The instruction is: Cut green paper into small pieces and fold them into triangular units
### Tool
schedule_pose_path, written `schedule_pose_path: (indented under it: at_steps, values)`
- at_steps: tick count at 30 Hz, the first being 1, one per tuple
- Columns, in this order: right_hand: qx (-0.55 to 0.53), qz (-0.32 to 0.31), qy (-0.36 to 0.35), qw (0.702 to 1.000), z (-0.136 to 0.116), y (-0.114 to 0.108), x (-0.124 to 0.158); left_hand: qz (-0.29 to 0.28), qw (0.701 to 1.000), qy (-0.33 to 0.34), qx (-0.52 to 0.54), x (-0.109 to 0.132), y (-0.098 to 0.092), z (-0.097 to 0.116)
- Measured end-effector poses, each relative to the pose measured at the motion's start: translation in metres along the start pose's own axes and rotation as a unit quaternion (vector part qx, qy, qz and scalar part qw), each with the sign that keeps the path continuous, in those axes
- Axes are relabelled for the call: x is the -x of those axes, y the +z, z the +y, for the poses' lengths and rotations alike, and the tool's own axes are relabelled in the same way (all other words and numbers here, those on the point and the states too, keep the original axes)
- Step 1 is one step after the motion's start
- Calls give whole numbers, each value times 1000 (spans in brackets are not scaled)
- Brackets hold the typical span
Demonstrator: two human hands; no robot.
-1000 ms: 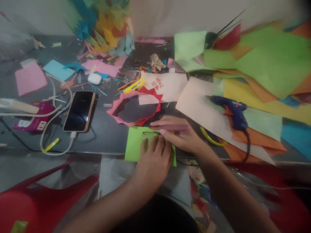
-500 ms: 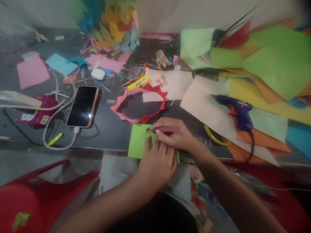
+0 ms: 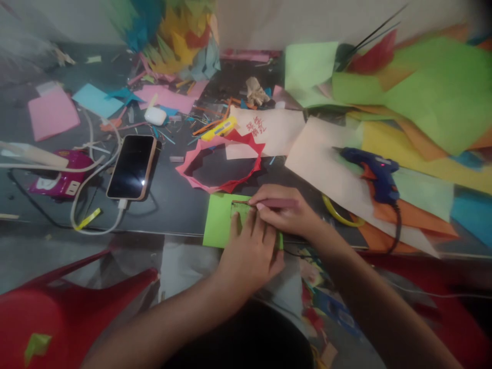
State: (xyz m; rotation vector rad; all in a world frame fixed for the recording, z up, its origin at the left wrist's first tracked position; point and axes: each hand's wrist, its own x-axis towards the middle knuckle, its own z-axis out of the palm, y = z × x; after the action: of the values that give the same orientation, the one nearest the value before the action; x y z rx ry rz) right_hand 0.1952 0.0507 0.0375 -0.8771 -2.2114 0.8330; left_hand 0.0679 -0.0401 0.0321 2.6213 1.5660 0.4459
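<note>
My left hand (image 3: 249, 246) lies flat with fingers apart, pressing on a bright green sheet of paper (image 3: 215, 225) at the table's front edge. Under its fingertips is a small see-through piece (image 3: 239, 208) with dark marks, mostly covered. My right hand (image 3: 286, 210) grips a slim pen-like tool (image 3: 280, 203) with a dull red handle; its thin tip reaches left to the top of the see-through piece. Just beyond the green paper stands a zigzag ring of folded pink and red paper (image 3: 188, 177).
A charging phone (image 3: 131, 166) and a purple power socket (image 3: 63, 171) lie left. A blue glue gun (image 3: 378, 171), its light glowing, rests on paper sheets at right, near a yellow tape roll (image 3: 338, 215). Behind the ring lies a yellow cutter (image 3: 219, 129). A red stool (image 3: 34, 318) stands below left.
My right hand and the tool have shifted slightly right, the tip still over the see-through piece. My left hand keeps pressing on the green paper.
</note>
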Motion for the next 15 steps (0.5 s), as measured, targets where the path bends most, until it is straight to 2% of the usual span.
schedule_pose_path:
  at_steps: [9,15]
  values:
    - [20,38,53,998,3,-22,20,-34,999,-3,6,0,0,0]
    - [36,68,59,995,5,-26,26,-39,999,-7,11,1,-2,0]
